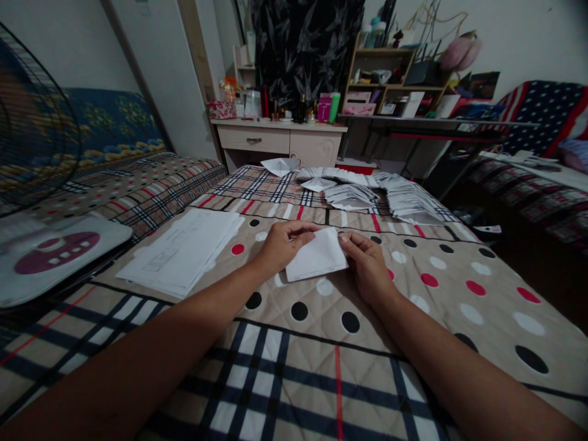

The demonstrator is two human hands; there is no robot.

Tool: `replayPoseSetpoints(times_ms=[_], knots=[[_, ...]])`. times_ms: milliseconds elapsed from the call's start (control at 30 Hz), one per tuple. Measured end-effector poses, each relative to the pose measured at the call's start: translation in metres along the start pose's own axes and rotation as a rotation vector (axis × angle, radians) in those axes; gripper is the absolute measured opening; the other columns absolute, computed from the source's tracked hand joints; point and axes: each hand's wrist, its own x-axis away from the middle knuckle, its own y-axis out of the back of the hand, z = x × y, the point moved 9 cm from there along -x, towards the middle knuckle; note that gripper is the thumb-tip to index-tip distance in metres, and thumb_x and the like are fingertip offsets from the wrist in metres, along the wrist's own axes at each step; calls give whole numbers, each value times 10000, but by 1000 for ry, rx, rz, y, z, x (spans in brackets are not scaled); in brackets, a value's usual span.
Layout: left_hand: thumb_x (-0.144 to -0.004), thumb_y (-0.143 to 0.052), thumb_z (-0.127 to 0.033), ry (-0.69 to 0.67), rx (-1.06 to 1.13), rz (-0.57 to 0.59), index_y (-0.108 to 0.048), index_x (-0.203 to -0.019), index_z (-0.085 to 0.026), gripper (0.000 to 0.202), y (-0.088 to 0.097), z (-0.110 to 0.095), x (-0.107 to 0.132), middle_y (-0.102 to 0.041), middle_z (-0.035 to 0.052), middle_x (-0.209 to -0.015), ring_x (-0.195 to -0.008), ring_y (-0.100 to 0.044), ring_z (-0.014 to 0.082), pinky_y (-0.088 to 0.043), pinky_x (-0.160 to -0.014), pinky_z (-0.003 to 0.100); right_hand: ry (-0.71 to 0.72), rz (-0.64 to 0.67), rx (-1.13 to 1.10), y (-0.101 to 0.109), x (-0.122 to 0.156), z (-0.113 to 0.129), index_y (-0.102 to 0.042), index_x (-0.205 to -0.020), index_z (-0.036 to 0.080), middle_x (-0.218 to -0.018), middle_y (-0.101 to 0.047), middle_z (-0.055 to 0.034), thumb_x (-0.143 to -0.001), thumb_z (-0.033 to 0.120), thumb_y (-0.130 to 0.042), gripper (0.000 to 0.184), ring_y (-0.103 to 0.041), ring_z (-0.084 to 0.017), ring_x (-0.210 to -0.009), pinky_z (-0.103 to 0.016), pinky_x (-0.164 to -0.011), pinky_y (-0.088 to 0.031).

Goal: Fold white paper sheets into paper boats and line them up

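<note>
A folded white sheet of paper [316, 256] lies on the quilted bedspread [321, 343] between both hands. My left hand [283, 244] has its fingers curled over the paper's upper left edge and pinches it. My right hand [367, 264] rests at the paper's right edge, fingers pressed together on the fold.
A stack of flat white sheets [184, 250] lies to the left. Rows of folded paper pieces [395, 196] spread across the far side of the bed. A fan [34, 184] stands at the left. A dresser [280, 142] and cluttered shelves [395, 79] line the back wall.
</note>
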Motion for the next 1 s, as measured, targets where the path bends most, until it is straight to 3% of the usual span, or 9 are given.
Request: replayPoseSetpoints(times_ms=[133,333,733,833,933,1000], knots=[[-807,-639,-239,-29,30,-11,-744,-940,-147,193,0,-2,0,-760,53,-905,-799,-675,158,-512,-694,243,-61,32,-92,-6,2,-3,-690,-712,181,-579,-610,28,-680,361,-790,208,-504,-95,-509,-201,-494,-384],[-815,-635,-253,-56,18,2,-746,-932,-160,186,-1,-4,0,-762,46,-894,-810,-682,164,-526,-711,257,-104,108,-124,-15,4,-4,-716,-748,191,-618,-663,1,-723,401,-754,214,-565,-129,-542,-234,-557,-451],[-837,-628,-263,-82,68,10,-739,-943,-164,183,-2,-7,1,-759,55,-930,-841,-688,166,-532,-753,277,-81,151,-73,-19,6,-5,-719,-805,192,-695,-682,-1,-712,381,-746,212,-572,-132,-583,-237,-559,-438],[-801,-694,-286,-204,-59,28,-730,-964,-171,202,-2,-21,4,-739,63,-941,-857,-672,172,-525,-761,299,2,55,40,-8,4,3,-676,-753,193,-648,-651,14,-683,343,-767,189,-548,-119,-539,-225,-519,-413],[-696,-806,-299,-438,-226,20,-710,-990,-177,333,-1,-45,9,-702,76,-991,-951,-637,203,-504,-856,367,151,-137,171,10,3,18,-647,-738,187,-655,-645,11,-689,336,-746,185,-549,-120,-552,-223,-512,-414],[-680,-818,-284,-557,-336,-7,-694,-943,-183,308,0,-56,12,-688,73,-1007,-985,-611,213,-477,-895,403,227,-245,253,19,4,27,-631,-741,186,-652,-631,10,-702,339,-721,182,-540,-121,-547,-224,-497,-408]])
